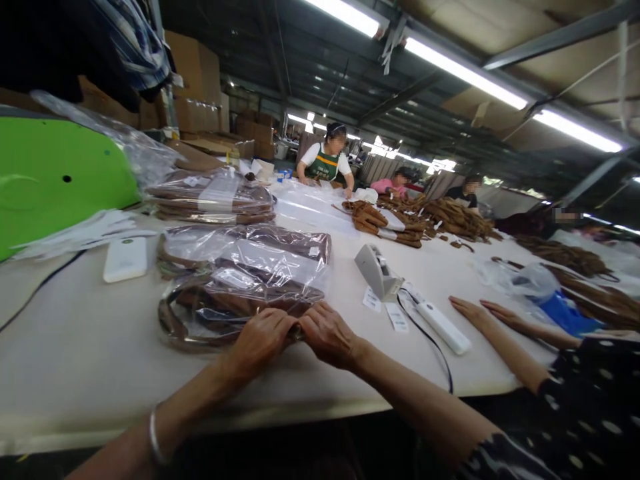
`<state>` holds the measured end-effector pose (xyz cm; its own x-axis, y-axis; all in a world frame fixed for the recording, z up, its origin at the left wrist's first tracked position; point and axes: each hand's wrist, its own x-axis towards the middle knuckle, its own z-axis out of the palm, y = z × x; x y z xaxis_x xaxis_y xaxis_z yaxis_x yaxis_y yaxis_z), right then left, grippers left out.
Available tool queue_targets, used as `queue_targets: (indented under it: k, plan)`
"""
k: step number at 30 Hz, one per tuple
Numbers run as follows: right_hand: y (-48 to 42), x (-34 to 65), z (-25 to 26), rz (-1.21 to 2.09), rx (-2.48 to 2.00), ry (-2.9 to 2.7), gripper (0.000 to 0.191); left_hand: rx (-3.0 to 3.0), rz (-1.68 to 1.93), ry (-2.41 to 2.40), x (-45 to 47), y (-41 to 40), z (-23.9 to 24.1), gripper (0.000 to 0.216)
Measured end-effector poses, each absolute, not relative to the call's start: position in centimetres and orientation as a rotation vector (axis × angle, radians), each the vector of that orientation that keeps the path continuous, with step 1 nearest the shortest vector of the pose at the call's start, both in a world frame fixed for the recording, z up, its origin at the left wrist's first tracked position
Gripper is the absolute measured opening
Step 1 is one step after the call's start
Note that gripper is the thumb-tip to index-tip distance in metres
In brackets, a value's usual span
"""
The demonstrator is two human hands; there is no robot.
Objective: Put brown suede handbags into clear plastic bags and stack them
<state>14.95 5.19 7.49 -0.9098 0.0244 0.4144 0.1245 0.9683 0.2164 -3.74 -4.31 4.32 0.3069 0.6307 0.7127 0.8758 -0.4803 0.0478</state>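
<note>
My left hand (265, 333) and my right hand (330, 333) meet at the near right edge of a clear plastic bag (235, 313). Curled fingers of both hands pinch that edge close together. Inside the glossy plastic lies a folded brown article with a looped band at its left side, and a white label shows through. Another plastic-wrapped brown bundle (280, 250) lies just behind it, touching or overlapping. The exact kind of the brown article cannot be made out.
Farther back are stacked wrapped bundles (215, 197), a white power bank (125, 259) and a green panel (60, 177). To the right are a tape dispenser (375, 270), paper labels (397, 317), a power strip (443, 327) and a co-worker's hands (480, 313). Brown goods (390, 223) lie beyond.
</note>
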Motion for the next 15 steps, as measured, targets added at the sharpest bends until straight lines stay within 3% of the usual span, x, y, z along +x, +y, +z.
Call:
queue_targets:
  k: [10,15]
  plan:
    - [-4.7,6.0,5.1,-0.158,0.144,-2.511,0.016,-1.973,-0.704,-1.472,-11.1,-17.5,1.3,0.031]
    - [-11.5,-0.5,7.3,0.045,0.106,-2.528,0.016,-1.736,-0.572,-1.809,-18.1,-25.8,0.0,0.037]
